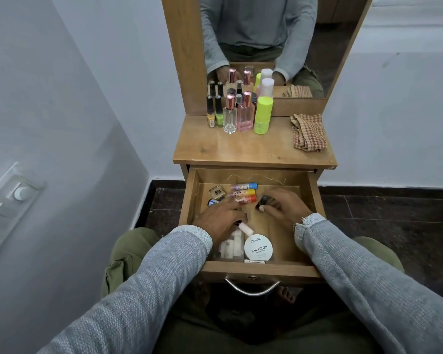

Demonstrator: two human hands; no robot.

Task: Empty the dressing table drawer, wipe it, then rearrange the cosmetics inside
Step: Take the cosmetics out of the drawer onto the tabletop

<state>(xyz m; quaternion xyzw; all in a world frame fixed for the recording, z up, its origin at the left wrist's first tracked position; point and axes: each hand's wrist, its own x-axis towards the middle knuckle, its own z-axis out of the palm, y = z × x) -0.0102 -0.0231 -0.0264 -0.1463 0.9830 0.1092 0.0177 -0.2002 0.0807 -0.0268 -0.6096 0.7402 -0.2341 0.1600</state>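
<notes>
Wood-grain drawer (189,200) stands pulled out under the tabletop (253,146), and both hands are down inside it. The left hand (219,219) lies palm-down near the drawer's left side, its fingers curled over a small bottle with a white cap (245,228) that pokes out below the palm. The right hand (283,204) sits toward the right wall, fingers curled round a small dark bottle (262,202). Between and behind the hands lie three sticks (244,192) side by side, capped blue, yellow and red. Left of them sit a clear cube-shaped cap (217,192) and a small round blue-and-white item (212,202), partly hidden by the left hand. At the drawer's front are a round white tin (258,248) marked NAIL POLISH and, just left of it, a clear pouch (229,247) of white items. On the tabletop, against the mirror (261,34), stand two nail polishes (214,111), two perfume bottles (237,112) with rose caps and a lime-green bottle (263,114). A checked cloth (308,132) lies crumpled at the tabletop's right.
</notes>
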